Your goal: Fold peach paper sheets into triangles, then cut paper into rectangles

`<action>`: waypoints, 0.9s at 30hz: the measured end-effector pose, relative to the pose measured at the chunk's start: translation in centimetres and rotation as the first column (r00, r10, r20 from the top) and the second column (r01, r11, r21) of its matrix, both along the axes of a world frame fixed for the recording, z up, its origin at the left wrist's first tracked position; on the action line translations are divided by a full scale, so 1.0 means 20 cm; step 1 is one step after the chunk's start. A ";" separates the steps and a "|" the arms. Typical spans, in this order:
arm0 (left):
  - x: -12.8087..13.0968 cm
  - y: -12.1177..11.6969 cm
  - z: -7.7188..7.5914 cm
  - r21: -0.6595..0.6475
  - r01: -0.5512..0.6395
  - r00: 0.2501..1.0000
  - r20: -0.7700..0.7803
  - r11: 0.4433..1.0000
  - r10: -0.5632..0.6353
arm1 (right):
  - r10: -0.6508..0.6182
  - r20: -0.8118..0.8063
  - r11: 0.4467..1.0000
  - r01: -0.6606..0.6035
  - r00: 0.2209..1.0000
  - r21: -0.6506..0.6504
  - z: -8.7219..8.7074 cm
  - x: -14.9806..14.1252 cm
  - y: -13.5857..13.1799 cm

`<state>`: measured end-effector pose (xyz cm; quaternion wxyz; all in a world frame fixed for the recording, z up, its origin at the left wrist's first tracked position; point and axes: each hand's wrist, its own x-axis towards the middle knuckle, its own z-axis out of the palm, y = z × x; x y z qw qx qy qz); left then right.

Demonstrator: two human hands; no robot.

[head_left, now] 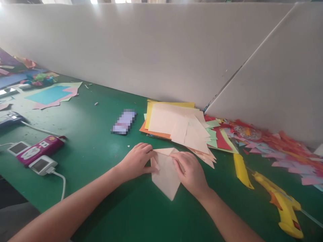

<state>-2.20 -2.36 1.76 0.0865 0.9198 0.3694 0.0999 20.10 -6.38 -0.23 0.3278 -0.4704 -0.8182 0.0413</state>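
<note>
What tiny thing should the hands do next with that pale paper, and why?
I'd say the right hand should gently press along the upper edge of the pale paper, while the left hand steadies the left side. That edge looks folded over but not quite flat, and the right hand is already on it, so pressing would probably make the crease neater.

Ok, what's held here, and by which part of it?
Paper: the left hand has its left edge, the right hand its upper right.
</note>
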 end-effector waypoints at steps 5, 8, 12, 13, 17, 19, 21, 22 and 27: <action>0.02 -0.17 0.02 0.111 -0.217 0.954 -0.188 0.970 0.235 | 0.178 0.030 0.984 -0.178 0.984 -0.003 0.03 -0.06 -0.05; 0.03 -0.28 0.02 0.146 -0.190 0.941 -0.257 0.971 0.222 | 0.319 0.085 0.946 -0.312 0.944 -0.083 0.03 -0.12 -0.09; 0.01 -0.40 -0.01 0.100 -0.142 0.952 -0.260 0.985 0.164 | 0.296 0.132 0.954 -0.285 0.946 -0.097 0.00 -0.13 -0.10; 0.01 -0.42 -0.02 0.090 -0.123 0.958 -0.248 0.988 0.142 | 0.273 0.126 0.961 -0.263 0.954 -0.087 0.00 -0.12 -0.10; 0.02 -0.52 -0.10 0.129 -0.037 0.986 -0.156 0.991 0.057 | 0.199 0.124 0.977 -0.188 0.972 -0.097 -0.01 -0.09 -0.08; 0.03 -0.56 -0.13 0.158 -0.022 0.991 -0.130 0.987 0.043 | 0.148 0.166 0.986 -0.131 0.975 -0.106 -0.01 -0.09 -0.07; 0.05 -0.57 -0.14 0.159 -0.006 0.994 -0.109 0.987 0.023 | 0.077 0.205 0.993 -0.056 0.976 -0.105 -0.01 -0.09 -0.06; 0.06 -0.56 -0.12 0.152 0.012 0.996 -0.089 0.988 0.001 | 0.037 0.216 0.995 -0.015 0.976 -0.102 -0.01 -0.09 -0.06; 0.03 -0.39 0.00 -0.052 0.127 0.989 0.084 0.991 -0.122 | -0.075 0.220 0.988 0.102 0.973 -0.115 -0.02 -0.04 -0.01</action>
